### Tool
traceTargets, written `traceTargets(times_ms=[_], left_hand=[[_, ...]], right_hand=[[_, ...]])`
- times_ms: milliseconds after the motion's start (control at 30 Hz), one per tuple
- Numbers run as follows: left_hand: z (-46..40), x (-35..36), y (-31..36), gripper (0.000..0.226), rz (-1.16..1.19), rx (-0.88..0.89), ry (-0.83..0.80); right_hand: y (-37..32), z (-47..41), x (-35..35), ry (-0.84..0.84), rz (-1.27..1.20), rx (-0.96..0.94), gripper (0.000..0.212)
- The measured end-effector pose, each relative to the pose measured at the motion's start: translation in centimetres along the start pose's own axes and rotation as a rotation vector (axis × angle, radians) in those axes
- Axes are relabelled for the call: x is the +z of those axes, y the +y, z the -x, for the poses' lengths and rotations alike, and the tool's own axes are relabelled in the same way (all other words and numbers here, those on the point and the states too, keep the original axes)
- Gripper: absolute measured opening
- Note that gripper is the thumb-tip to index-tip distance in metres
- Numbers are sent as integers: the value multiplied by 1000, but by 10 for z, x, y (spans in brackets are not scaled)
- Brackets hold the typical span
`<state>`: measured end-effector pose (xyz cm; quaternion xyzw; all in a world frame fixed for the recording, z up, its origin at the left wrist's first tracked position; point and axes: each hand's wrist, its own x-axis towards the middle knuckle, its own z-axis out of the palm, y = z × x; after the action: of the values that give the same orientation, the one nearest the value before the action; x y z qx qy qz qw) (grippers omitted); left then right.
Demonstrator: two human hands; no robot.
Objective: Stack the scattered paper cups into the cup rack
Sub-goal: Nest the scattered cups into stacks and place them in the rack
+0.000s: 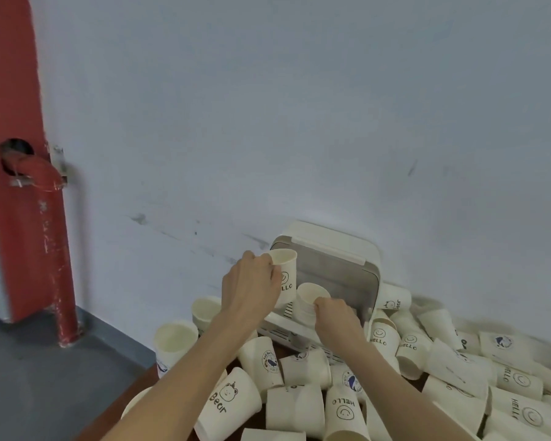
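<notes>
Two hands work at the cup rack [337, 265]: the left hand [248, 284] grasps an upright cup [285, 275] before it, the right hand [337, 316] grips a cup stack [310, 300] inside

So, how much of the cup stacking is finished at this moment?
Little looks done. The cup rack shows only the cups in hand: the left hand holds a HELLO cup upright, and the right hand grips a second cup at its opening. Left: many scattered cups on the table.
</notes>
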<state>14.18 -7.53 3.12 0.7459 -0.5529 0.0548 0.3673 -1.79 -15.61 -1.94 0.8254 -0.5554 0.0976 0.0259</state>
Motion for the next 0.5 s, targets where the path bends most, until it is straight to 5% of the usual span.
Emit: traceTargets(times_ms=[500], left_hand=[[-36,37,-11,31,-88,13,-66]], right_hand=[[-4,10,5,20,2,-29,12]])
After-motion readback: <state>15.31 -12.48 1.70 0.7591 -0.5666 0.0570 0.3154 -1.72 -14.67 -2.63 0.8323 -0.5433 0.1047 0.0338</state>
